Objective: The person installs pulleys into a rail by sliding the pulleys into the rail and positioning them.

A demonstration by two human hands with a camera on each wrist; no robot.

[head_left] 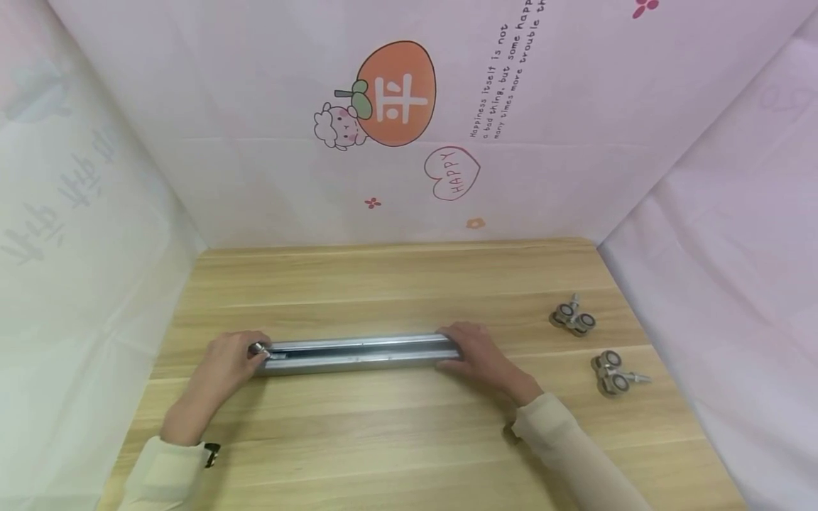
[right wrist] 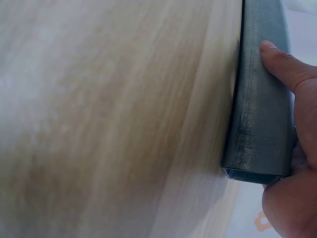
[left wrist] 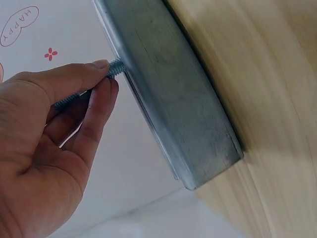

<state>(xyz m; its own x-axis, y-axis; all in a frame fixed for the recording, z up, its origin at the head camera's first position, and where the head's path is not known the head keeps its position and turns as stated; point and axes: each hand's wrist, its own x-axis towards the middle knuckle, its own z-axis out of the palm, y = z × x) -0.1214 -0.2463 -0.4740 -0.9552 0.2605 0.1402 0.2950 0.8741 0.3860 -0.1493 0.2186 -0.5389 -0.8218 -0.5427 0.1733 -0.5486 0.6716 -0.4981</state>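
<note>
A grey metal channel [head_left: 358,365] lies on the wooden table, its slotted side facing up. At its left end my left hand [head_left: 224,365] pinches a threaded bolt [left wrist: 117,68] between thumb and fingertips. The left wrist view shows the bolt sticking out of the channel's slot; whatever it joins inside is hidden. My right hand [head_left: 476,355] grips the channel's right end. In the right wrist view the thumb [right wrist: 280,62] lies along the channel's side wall, the other fingers are mostly hidden behind it, and the channel's end edge shows below.
Two metal roller trolleys with bolts lie at the right of the wooden table [head_left: 383,440]: a far one [head_left: 571,318] and a nearer one [head_left: 613,374]. White printed cloth [head_left: 287,177] walls in the back and both sides.
</note>
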